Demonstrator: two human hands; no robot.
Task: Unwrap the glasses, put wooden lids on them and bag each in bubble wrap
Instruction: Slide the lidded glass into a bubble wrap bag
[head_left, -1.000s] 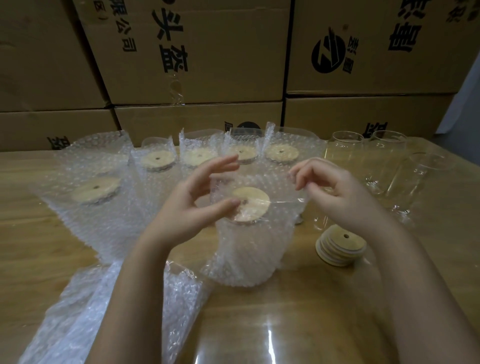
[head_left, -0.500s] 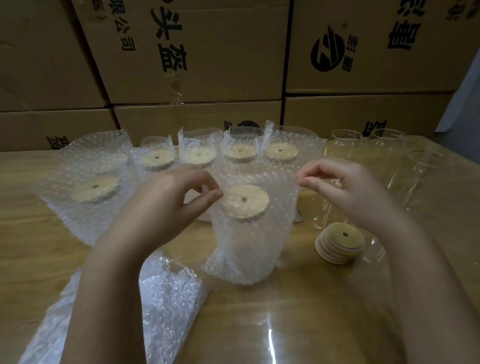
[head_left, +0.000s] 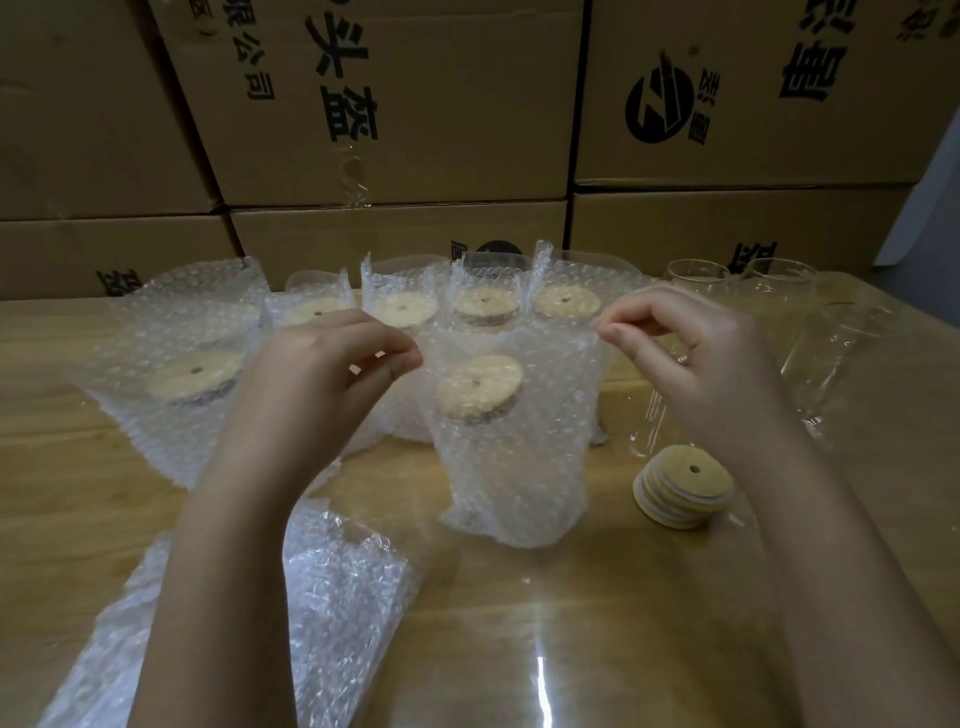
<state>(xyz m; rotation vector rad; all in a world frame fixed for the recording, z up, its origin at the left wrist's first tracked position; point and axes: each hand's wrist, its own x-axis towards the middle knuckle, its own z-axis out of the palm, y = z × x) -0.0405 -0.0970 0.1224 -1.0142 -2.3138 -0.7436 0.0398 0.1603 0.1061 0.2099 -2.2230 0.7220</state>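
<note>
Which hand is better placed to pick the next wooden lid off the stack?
Probably the right. The right hand is close to the stack of lids, on the same side of the bag. The left hand would have to reach across it. Both pinch the bag's top edge.

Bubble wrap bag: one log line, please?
bubble wrap bag: upright, lidded glass inside | left hand: pinches left rim | right hand: pinches right rim

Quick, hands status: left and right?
Left hand: closed, pinching the bubble bag at its left top edge.
Right hand: closed, pinching its right top edge.
</note>
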